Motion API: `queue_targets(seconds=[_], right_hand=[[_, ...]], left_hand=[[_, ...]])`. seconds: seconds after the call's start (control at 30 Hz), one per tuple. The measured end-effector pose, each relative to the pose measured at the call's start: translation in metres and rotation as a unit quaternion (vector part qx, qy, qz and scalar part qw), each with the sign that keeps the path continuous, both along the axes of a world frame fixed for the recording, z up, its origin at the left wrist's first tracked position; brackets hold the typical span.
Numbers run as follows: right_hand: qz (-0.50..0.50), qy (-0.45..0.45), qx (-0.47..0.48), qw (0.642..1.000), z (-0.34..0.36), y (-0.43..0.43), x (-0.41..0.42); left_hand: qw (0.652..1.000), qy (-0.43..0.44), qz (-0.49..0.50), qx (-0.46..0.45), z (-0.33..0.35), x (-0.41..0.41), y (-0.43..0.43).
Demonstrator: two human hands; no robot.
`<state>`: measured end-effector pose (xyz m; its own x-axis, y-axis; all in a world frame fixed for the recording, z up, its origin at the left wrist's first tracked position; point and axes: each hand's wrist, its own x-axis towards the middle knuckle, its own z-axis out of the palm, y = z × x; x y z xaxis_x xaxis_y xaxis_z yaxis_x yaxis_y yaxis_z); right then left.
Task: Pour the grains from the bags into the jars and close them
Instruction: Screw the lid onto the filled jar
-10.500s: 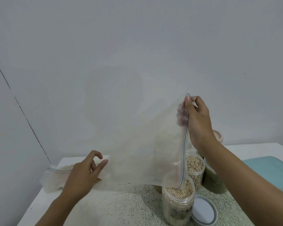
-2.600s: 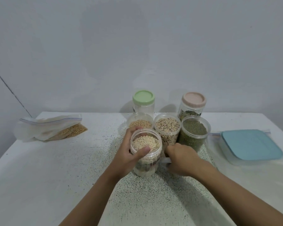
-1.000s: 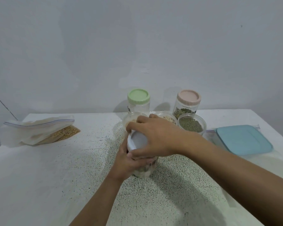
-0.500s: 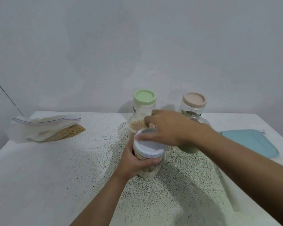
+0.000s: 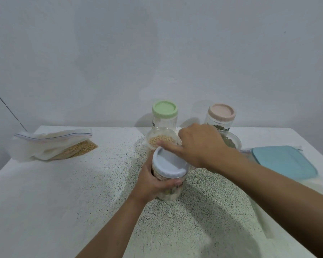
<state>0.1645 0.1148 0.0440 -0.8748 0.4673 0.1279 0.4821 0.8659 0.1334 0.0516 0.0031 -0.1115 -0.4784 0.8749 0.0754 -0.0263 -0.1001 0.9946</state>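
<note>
My left hand [image 5: 153,180] wraps the side of a clear jar of pale grains [image 5: 171,190] standing on the speckled table. A white lid [image 5: 169,163] sits on the jar's mouth. My right hand [image 5: 199,145] grips the lid's far rim from above, thumb on the left edge. Behind it stands an open jar of yellow grains [image 5: 161,139]. An open jar of green grains [image 5: 230,143] shows past my right hand. A green-lidded jar [image 5: 164,114] and a pink-lidded jar [image 5: 221,116] stand at the back.
Zip bags [image 5: 52,144], one with yellow grains left in it, lie at the table's far left. A blue-lidded flat container [image 5: 282,162] sits at the right. The wall rises right behind the table [image 5: 54,198].
The bag was emptied and laid aside. My right hand picked up the white lid and set it on the jar held by my left hand; it now sits flatter on the mouth.
</note>
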Motion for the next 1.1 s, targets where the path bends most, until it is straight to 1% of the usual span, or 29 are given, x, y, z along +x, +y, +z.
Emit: queue_targets(seconds=[0.03,0.07,0.1,0.13,0.17,0.23,0.33,0.4,0.47,0.57,0.63,0.7,0.77,0.8,0.83,0.9,0.97,1.1], right_hand=[[0.036,0.0,-0.044,0.998,0.001,0.002,0.001],[0.079,-0.023,-0.116,0.99,0.003,0.001,0.002],[0.123,-0.063,-0.191,0.972,0.006,0.0,0.003],[0.158,-0.1,-0.234,0.954,0.008,-0.001,0.002],[0.18,-0.118,-0.245,0.945,0.008,-0.001,0.003],[0.184,-0.107,-0.21,0.954,0.003,0.001,0.002],[0.151,-0.057,-0.131,0.978,-0.011,-0.004,-0.002],[0.138,-0.01,-0.075,0.987,-0.023,-0.013,-0.003],[0.131,0.035,-0.06,0.989,-0.038,-0.019,-0.001],[0.132,0.092,-0.083,0.983,-0.047,-0.016,0.0],[0.172,0.089,-0.106,0.975,-0.045,-0.007,-0.001],[0.219,0.095,-0.156,0.958,-0.048,0.002,0.001],[0.212,0.156,-0.235,0.936,-0.057,0.004,0.003],[0.202,0.197,-0.25,0.926,-0.063,0.001,0.004],[0.191,0.23,-0.245,0.922,-0.068,-0.002,0.002],[0.167,0.256,-0.227,0.925,-0.073,-0.009,-0.001],[0.145,0.25,-0.219,0.932,-0.072,-0.012,-0.001],[0.118,0.227,-0.213,0.943,-0.069,-0.017,-0.002]], left_hand=[[1.0,0.001,-0.005,0.002,-0.001,0.0,0.0],[1.0,0.001,-0.004,-0.001,-0.001,0.0,0.0],[1.0,0.001,0.0,-0.006,0.0,0.001,0.0],[1.0,0.003,0.006,-0.01,0.0,0.001,-0.001],[1.0,0.008,0.009,-0.012,0.0,0.001,-0.001],[1.0,0.018,0.017,-0.016,-0.001,-0.001,-0.001],[1.0,0.011,0.018,-0.019,-0.001,-0.001,-0.002],[1.0,0.014,0.013,-0.007,0.0,0.0,-0.002],[1.0,0.028,0.006,0.003,0.001,0.0,-0.001],[1.0,0.025,0.006,-0.003,0.002,-0.001,-0.002],[1.0,0.021,0.003,-0.003,0.001,-0.001,-0.003],[1.0,0.009,0.002,-0.001,0.003,0.001,-0.004],[1.0,0.017,0.01,-0.005,0.001,0.001,-0.002],[1.0,0.021,0.015,-0.01,0.0,0.001,-0.002],[0.999,0.023,0.021,-0.013,0.001,0.001,-0.001],[0.999,0.032,0.015,-0.013,0.0,-0.001,-0.002],[0.999,0.046,0.007,-0.014,0.001,-0.001,-0.002],[0.999,0.043,0.015,-0.025,0.002,-0.001,-0.002]])
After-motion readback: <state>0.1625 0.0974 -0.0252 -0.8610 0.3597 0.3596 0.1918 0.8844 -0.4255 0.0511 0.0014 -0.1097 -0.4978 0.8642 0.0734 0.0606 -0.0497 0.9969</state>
